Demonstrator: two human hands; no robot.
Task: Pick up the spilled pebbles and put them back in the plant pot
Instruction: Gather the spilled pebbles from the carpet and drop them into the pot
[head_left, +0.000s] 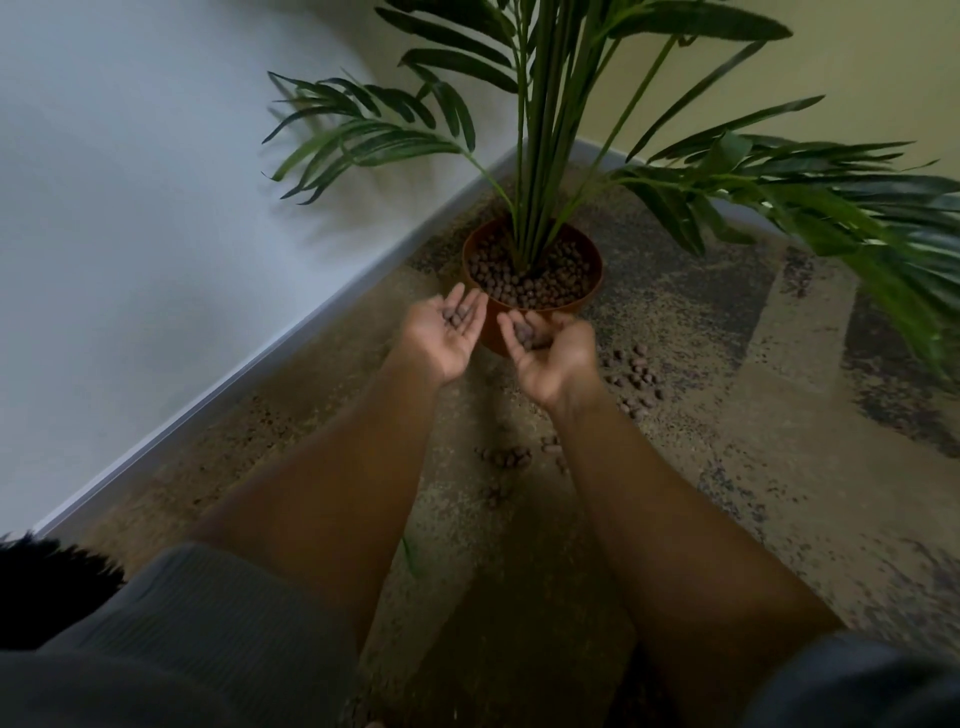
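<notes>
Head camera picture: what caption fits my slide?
Both hands carry pebbles toward the pot; more lie on the carpet.

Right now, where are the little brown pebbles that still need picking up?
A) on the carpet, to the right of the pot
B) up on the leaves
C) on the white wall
A: loose pebbles lie on the carpet just right of the pot, with a few more between the person's arms.

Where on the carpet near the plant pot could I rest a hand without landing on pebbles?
Bare carpet lies between the baseboard and the plant pot. Crowded: spilled pebbles right of the pot, and more between the forearms.
</notes>
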